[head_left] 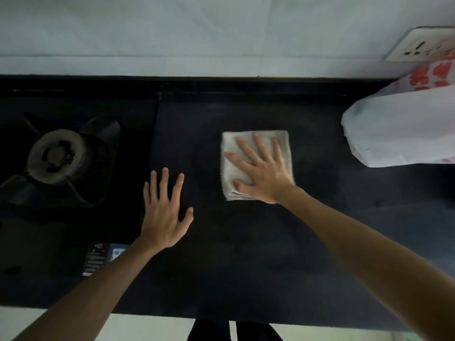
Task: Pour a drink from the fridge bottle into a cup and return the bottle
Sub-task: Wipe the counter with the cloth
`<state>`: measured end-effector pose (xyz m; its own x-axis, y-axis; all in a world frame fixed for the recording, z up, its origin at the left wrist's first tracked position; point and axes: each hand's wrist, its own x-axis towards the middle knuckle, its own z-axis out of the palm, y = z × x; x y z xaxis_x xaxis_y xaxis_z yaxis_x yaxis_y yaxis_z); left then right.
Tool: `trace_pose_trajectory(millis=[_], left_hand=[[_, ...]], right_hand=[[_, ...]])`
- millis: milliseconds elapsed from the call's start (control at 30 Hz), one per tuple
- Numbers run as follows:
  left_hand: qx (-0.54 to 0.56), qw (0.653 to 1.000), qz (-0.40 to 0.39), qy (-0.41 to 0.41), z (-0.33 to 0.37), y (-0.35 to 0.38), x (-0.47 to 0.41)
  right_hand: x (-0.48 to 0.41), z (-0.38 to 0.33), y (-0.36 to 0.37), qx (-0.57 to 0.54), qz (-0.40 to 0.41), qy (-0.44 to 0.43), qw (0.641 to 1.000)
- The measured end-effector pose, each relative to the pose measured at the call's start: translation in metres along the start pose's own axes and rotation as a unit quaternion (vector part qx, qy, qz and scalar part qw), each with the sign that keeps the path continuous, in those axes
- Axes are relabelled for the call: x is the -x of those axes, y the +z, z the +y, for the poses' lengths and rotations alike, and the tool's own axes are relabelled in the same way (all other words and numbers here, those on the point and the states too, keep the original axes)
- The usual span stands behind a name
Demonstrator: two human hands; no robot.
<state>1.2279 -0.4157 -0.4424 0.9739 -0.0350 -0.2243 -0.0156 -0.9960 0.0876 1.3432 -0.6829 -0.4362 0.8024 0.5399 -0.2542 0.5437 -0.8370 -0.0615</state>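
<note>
Your right hand [264, 175] lies palm down on a folded pale cloth [230, 174], fingers spread and straight, pressing it flat against the dark surface [246, 254]; its grip closes on nothing. The cloth sits near the middle of the surface, with your palm over its near right corner and your fingertips short of its far edge. Your left hand [163, 217] is spread flat too, just left of the cloth and apart from it, fingers straight, its grip empty; whether it touches the surface or hovers just above it you cannot tell from here. Left of that hand is a black stove [81, 217] with one round burner [57, 156] under a dark pan support. A white plastic bag [398, 129] with red print stands at the right edge, well apart from the cloth, and a wall socket [421, 45] shows on the pale wall [197, 33] above it. The bottle and the cup lie outside this view.
</note>
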Motion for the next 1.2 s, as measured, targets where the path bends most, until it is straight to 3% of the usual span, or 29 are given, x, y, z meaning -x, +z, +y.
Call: trace_pose_trajectory(millis=[100,233,400,600,767,933,1200], left_hand=[[-0.007,1.000,-0.005,-0.005,0.003,0.001,0.001],[-0.009,1.000,-0.001,-0.014,0.005,0.000,0.000],[-0.014,1.000,-0.013,-0.017,0.008,-0.002,-0.001],[0.000,1.000,-0.009,-0.013,0.006,-0.002,-0.001],[0.002,1.000,0.002,-0.003,0.005,-0.002,0.000],[-0.008,1.000,0.001,-0.014,0.008,-0.001,0.000],[0.002,1.000,0.007,-0.009,0.006,-0.001,-0.001]], right_hand=[[0.093,0.058,0.021,0.006,0.002,0.066,0.998],[0.182,0.066,0.040,-0.007,-0.022,0.109,0.994],[0.141,0.015,0.032,-0.029,-0.035,0.138,0.989],[0.045,-0.108,0.009,-0.014,-0.031,-0.040,0.999],[0.108,-0.079,0.025,-0.006,-0.016,-0.067,0.998],[0.203,-0.035,0.045,0.007,-0.034,-0.013,0.999],[0.114,-0.099,0.030,-0.052,-0.030,0.001,0.998]])
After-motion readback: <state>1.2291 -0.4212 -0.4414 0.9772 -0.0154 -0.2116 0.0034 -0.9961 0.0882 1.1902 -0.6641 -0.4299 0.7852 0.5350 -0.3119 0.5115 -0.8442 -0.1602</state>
